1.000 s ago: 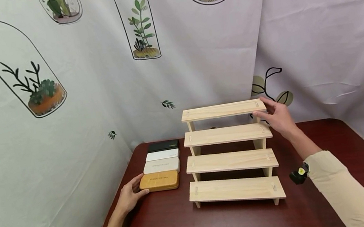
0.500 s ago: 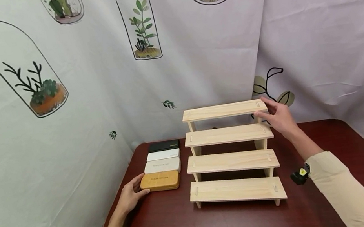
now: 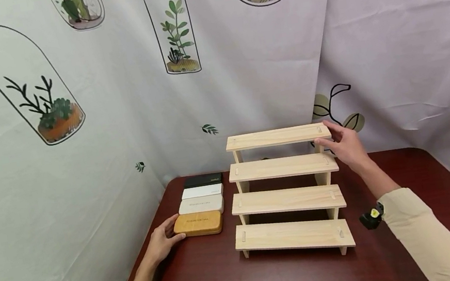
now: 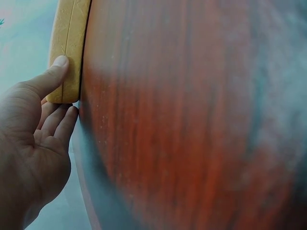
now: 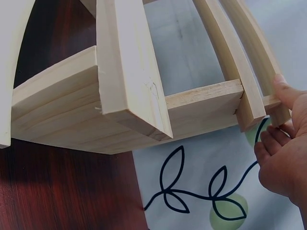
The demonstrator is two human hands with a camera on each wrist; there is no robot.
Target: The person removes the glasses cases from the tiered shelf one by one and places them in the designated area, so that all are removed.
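A yellow glasses case lies at the near end of a row on the table. My left hand holds its left end, thumb on the near side, as the left wrist view also shows on the case. The wooden four-tier stepped shelf stands upright in the middle. At the right end of its top board, my right hand grips with thumb in front and fingers behind. In the right wrist view that hand holds the board's end; the fingertips behind are partly hidden.
Behind the yellow case lie a cream case, a white case and a black case, close together. The dark red table reaches back to a printed curtain, which also hangs along the left side.
The whole head view has shifted very slightly. Both hands, the yellow glasses case and the shelf keep their places relative to one another.
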